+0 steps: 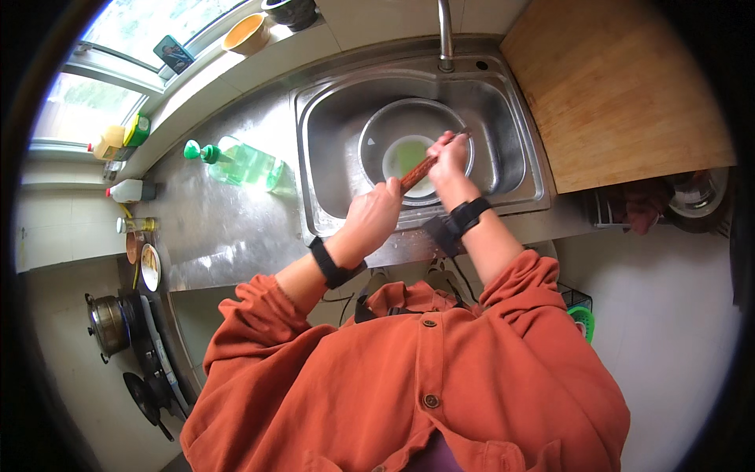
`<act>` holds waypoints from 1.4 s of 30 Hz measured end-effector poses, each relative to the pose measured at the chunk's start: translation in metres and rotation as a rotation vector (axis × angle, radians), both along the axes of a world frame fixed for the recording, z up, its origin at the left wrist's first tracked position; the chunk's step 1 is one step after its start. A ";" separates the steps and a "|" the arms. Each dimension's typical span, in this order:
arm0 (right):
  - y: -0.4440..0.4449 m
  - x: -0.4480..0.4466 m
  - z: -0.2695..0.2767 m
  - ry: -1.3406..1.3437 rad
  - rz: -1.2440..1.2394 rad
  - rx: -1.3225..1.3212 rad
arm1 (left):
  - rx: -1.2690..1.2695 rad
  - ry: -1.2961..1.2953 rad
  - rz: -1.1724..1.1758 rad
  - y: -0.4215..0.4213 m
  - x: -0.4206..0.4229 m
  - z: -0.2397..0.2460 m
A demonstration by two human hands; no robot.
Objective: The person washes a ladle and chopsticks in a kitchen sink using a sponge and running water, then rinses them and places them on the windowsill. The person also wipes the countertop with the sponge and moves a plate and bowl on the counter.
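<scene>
My left hand (375,211) grips the near end of a long reddish-brown bundle of sticks (417,172), which look like wooden chopsticks. Closed around its far part is my right hand (449,158), with the dark tip poking out beyond the fingers. Both hands hold the bundle slantwise above a round metal basin (364,131) inside the stainless steel sink (323,147). In the basin lies a white dish (389,160) with a pale green square pad or sponge (411,154) in it. My right hand and the bundle hide part of the dish.
A pump bottle of green liquid (245,164) lies on the steel counter (218,236) to the left. The faucet (446,41) rises behind the sink. A large wooden board (619,94) borders it on the right. Several bottles, a food plate (151,266) and a lidded pot (109,324) stand farther left.
</scene>
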State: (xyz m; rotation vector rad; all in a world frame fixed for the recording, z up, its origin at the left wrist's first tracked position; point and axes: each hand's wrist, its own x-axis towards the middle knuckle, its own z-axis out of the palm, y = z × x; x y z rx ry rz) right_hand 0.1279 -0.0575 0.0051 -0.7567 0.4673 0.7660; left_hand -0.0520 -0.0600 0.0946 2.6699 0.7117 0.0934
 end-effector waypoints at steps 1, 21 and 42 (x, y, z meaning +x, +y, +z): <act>-0.004 0.018 -0.003 -0.030 0.002 0.030 | -0.102 0.047 0.031 -0.006 -0.002 0.003; -0.021 -0.017 -0.027 0.181 0.083 -0.041 | 0.026 -0.039 0.042 0.001 0.022 -0.003; 0.016 -0.033 -0.030 0.114 0.258 0.034 | -0.667 -0.165 0.213 0.050 0.031 -0.058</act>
